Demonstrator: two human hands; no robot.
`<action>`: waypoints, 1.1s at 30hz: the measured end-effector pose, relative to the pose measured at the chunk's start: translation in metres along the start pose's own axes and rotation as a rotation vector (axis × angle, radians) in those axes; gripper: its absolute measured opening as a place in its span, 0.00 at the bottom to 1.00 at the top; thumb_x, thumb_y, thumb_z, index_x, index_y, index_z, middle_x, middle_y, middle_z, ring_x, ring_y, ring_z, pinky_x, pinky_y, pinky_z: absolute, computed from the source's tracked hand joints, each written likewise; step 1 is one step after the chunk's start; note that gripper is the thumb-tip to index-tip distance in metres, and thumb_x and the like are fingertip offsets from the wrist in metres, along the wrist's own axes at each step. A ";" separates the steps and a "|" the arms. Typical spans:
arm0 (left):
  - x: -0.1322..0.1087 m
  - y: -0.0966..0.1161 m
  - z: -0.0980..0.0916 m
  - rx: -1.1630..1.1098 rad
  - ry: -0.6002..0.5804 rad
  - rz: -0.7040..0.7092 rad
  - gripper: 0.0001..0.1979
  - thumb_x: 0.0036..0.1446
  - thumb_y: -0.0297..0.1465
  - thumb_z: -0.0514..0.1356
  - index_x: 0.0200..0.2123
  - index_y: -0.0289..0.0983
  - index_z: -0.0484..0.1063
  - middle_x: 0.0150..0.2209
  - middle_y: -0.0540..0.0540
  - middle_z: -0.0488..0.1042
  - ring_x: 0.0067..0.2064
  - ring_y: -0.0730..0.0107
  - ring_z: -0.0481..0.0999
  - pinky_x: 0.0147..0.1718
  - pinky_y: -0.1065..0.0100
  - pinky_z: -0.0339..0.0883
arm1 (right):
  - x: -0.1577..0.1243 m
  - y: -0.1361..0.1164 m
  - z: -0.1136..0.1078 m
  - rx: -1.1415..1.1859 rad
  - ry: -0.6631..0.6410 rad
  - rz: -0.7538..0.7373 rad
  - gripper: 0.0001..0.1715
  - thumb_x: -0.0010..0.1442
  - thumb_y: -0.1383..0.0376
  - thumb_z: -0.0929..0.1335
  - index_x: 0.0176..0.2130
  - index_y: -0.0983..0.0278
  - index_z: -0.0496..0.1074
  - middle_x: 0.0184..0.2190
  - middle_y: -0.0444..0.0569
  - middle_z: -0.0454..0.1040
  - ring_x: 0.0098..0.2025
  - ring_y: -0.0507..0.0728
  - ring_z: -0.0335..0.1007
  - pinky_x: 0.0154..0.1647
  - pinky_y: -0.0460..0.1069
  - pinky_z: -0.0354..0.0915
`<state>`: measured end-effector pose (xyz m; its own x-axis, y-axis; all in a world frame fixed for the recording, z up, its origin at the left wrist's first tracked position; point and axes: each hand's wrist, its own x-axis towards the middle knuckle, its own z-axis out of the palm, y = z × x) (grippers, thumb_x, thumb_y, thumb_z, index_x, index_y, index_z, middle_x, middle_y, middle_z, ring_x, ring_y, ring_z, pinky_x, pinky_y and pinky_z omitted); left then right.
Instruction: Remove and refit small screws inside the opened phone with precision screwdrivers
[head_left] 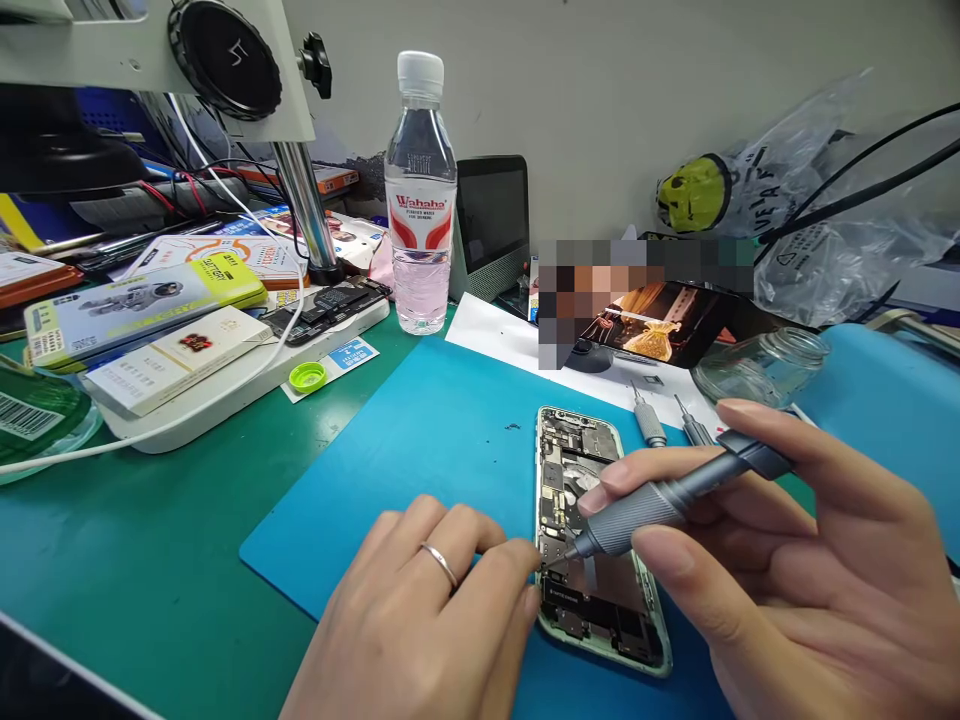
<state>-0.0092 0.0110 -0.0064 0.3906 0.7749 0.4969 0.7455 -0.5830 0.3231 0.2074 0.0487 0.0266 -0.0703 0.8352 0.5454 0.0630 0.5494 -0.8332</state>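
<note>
An opened smartphone (553,490) with its inner boards bare lies on a blue mat (420,430). My right hand (795,560) holds a grey precision screwdriver (637,515), the top of its handle under the index finger. The driver slants down to the left, its tip at the phone's lower left part; whether it sits in a screw is too small to tell. With fingers curled, my left hand (427,610), a ring on one finger, holds the phone's left edge at thumb and index finger. Two more screwdrivers (649,418) lie beyond the phone.
A water bottle (421,210) stands behind the mat, beside a dark-screened device (491,225). At the back right are a lit screen (660,330) and a glass jar (765,365). Boxes (180,355) and a microscope stand (304,210) occupy the left. A white cable (217,400) crosses there.
</note>
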 end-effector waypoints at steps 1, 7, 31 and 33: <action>-0.001 0.000 0.000 0.001 0.000 0.000 0.06 0.75 0.28 0.59 0.50 0.45 0.71 0.40 0.53 0.78 0.36 0.65 0.74 0.32 0.62 0.70 | -0.001 0.000 0.000 -0.001 0.001 -0.002 0.35 0.65 0.75 0.76 0.64 0.46 0.74 0.41 0.42 0.87 0.42 0.56 0.88 0.43 0.49 0.89; 0.000 0.000 -0.001 -0.003 0.000 -0.007 0.07 0.75 0.27 0.58 0.51 0.45 0.73 0.40 0.53 0.78 0.37 0.65 0.74 0.32 0.61 0.68 | 0.000 -0.002 0.001 -0.006 -0.019 -0.012 0.37 0.65 0.77 0.75 0.64 0.47 0.74 0.42 0.43 0.87 0.44 0.57 0.88 0.40 0.49 0.89; 0.000 0.017 0.006 -0.100 0.086 -0.148 0.11 0.78 0.27 0.54 0.43 0.43 0.74 0.37 0.54 0.75 0.38 0.64 0.69 0.38 0.57 0.56 | 0.001 0.000 0.004 -0.039 0.019 -0.020 0.37 0.62 0.77 0.76 0.62 0.47 0.76 0.39 0.42 0.87 0.39 0.59 0.89 0.33 0.50 0.89; 0.000 0.017 0.007 -0.102 0.088 -0.152 0.11 0.78 0.27 0.54 0.44 0.44 0.75 0.37 0.54 0.75 0.38 0.64 0.69 0.38 0.57 0.56 | 0.000 0.000 0.003 -0.043 0.001 -0.016 0.37 0.61 0.76 0.76 0.63 0.47 0.75 0.40 0.43 0.87 0.39 0.59 0.89 0.34 0.50 0.88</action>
<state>0.0070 0.0028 -0.0064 0.2253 0.8342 0.5033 0.7322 -0.4858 0.4774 0.2043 0.0490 0.0265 -0.0709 0.8263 0.5587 0.1047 0.5632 -0.8197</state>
